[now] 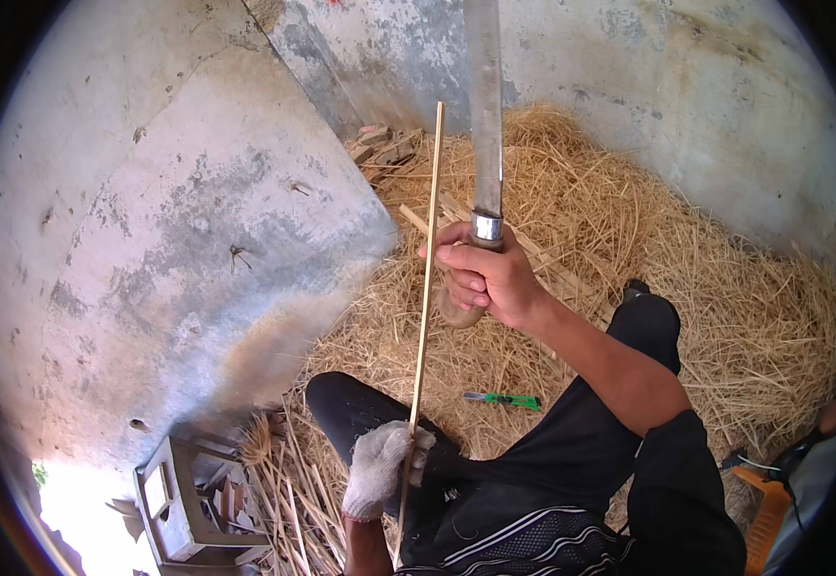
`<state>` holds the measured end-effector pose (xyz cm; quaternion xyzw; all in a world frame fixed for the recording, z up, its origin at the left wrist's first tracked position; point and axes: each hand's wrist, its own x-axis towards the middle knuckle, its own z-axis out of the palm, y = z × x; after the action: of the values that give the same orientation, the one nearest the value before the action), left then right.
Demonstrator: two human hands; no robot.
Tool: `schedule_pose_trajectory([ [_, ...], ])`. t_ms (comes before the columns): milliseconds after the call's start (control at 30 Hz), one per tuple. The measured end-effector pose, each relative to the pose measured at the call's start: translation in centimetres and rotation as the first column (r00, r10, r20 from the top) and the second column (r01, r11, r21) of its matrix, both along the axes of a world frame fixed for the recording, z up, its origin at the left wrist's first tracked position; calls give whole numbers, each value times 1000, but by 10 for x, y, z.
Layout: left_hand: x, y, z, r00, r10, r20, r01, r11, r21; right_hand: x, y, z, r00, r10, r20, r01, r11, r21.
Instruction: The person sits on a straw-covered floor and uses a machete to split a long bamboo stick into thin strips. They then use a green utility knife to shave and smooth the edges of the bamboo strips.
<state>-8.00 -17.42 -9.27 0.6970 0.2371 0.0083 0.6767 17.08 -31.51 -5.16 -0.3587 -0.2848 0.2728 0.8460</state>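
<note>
My right hand (pixel 502 278) is bare and wrapped round the curved wooden handle of a long-bladed knife (pixel 487 134). The broad grey blade points away from me, and its tip runs out at the top of the picture. A silver collar joins blade and handle. In a cream knitted glove, my left hand (pixel 375 468) is closed on a long, thin bamboo strip (pixel 424 326) above my left thigh. The strip slants up and away, passing close by the right fingertips; whether they touch it I cannot tell. Its far end stands just left of the blade.
Loose straw (pixel 725 326) covers the floor. A green utility knife (pixel 512 400) lies between my legs. Split strips (pixel 293 490) are heaped at lower left, beside a grey frame (pixel 182 523). Weathered walls (pixel 197 221) rise left and ahead. An orange chair (pixel 768 514) and part of another person are right.
</note>
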Motion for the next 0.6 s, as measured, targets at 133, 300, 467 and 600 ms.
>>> schedule_pose_trajectory([
  [133, 0, -4, 1, 987, 122, 101, -122, 992, -6, 6, 0, -2, 981, -138, 138, 163, 968, -189],
  [300, 3, -16, 20, 963, 252, 96, -245, 966, -80, 29, 8, -23, 572, -275, 773, 621, 761, -189],
  [467, -3, -10, 31, 936, 309, 165, -318, 948, 29, 29, -2, -18, 175, -21, 984, 780, 613, -126],
  [600, -8, -7, 29, 926, 340, 166, -355, 933, 68, 33, -3, -22, 64, 129, 990, 800, 587, -129],
])
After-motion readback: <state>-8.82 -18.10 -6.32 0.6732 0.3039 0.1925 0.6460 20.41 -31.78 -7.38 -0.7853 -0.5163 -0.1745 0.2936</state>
